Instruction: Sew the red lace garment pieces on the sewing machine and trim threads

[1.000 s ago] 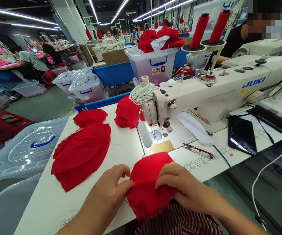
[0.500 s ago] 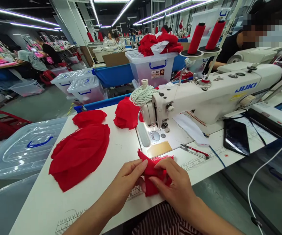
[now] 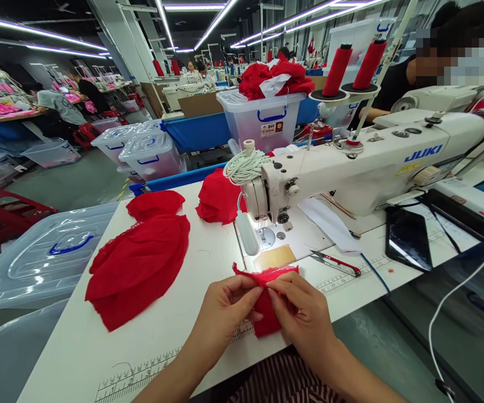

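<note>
A small red fabric piece with a lace edge is pinched between my two hands at the table's front edge. My left hand grips its left part between thumb and fingers. Close beside it, my right hand pinches the same cloth, the fingertips of both hands nearly meeting. Just beyond the cloth stands the white sewing machine, its needle area lit. Thread snips with red handles lie right of the hands. Larger red fabric pieces are spread on the table to the left.
Another red fabric pile lies beside the machine head. A white paper piece and a black phone rest to the right. Lidded clear bins stand left of the table. A co-worker sits behind the machine.
My hands have drawn closer together on the red cloth, the left moving slightly right. The cloth's lace edge now lies straighter across the top. The view has shifted slightly.
</note>
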Motion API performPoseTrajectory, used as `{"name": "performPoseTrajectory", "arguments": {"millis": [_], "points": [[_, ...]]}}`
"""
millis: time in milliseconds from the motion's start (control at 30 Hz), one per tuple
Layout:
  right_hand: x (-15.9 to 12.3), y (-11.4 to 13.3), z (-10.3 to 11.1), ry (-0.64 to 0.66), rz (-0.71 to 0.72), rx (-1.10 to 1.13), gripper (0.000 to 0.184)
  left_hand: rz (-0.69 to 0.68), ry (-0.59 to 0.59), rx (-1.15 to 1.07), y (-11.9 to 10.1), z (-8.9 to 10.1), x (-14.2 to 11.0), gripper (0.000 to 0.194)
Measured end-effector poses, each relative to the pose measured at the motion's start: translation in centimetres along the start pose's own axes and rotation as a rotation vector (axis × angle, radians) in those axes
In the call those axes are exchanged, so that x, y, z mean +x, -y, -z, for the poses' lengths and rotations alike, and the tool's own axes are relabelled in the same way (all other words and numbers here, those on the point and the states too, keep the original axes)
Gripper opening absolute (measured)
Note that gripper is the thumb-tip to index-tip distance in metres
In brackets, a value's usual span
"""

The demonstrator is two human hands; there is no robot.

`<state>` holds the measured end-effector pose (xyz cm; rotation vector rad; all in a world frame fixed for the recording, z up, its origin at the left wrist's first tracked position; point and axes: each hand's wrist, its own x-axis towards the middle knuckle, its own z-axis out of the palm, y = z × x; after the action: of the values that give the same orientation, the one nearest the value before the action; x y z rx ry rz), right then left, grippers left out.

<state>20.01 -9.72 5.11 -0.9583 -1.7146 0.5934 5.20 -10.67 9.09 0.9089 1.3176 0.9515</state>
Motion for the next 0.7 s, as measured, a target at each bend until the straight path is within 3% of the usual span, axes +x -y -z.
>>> {"name": "performPoseTrajectory", "arguments": {"millis": [133,333,700], "points": [[0.0,0.1,-0.2,0.012,-0.047,0.043,0.018,-0.063,-0.024,0.022,0.1,-0.1,-0.1,0.024],[0.1,0.6,-0.1,0.093,-0.116,0.096,0.02,0.001,0.013,0.011,0.0,-0.2,-0.2,0.033],[-0.1,0.5,-0.2,0.076,-0.434,0.37,0.02,-0.021,-0.04,-0.039,1.4,0.0,0.6,0.027]]}}
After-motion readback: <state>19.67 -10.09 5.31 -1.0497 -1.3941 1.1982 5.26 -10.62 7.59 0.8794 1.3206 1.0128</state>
